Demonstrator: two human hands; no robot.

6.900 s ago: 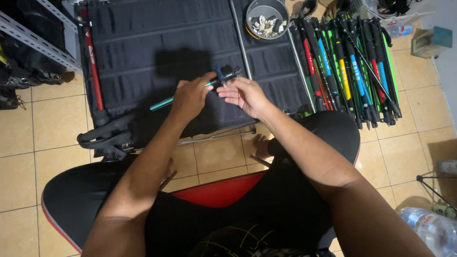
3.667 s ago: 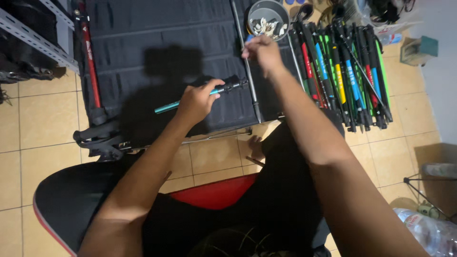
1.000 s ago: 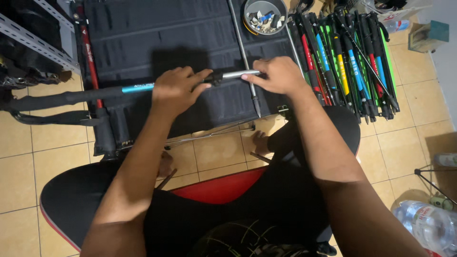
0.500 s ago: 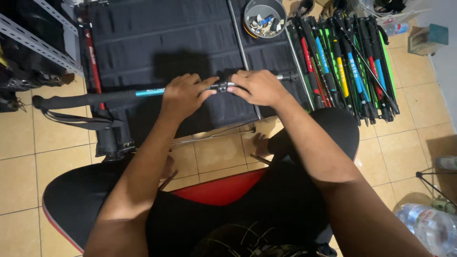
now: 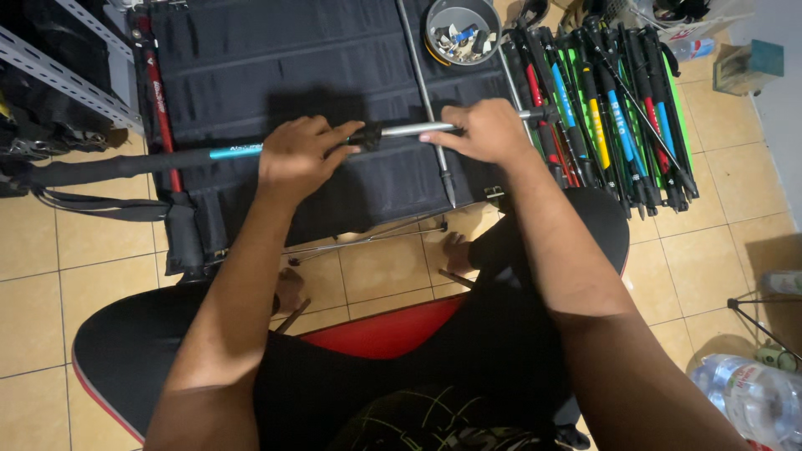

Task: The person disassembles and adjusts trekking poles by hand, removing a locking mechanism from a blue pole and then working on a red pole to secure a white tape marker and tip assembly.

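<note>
The pole (image 5: 251, 152) had a shiny silver metal part and a soft matt black grip. The mat (image 5: 276, 58) was dark ribbed cloth. The floor (image 5: 718, 259) was smooth, glossy tile.

The left hand (image 5: 299, 157) covers the stretch of the black and teal telescopic trekking pole (image 5: 167, 159) it grips, and the right hand (image 5: 484, 131) hides the silver section beneath its palm. The pole's black foam handle runs off the left edge. The small parts inside the round grey bowl (image 5: 438, 17) are too small to tell apart. The clear plastic water bottle (image 5: 749, 399) is cut off at the bottom right corner.
</note>
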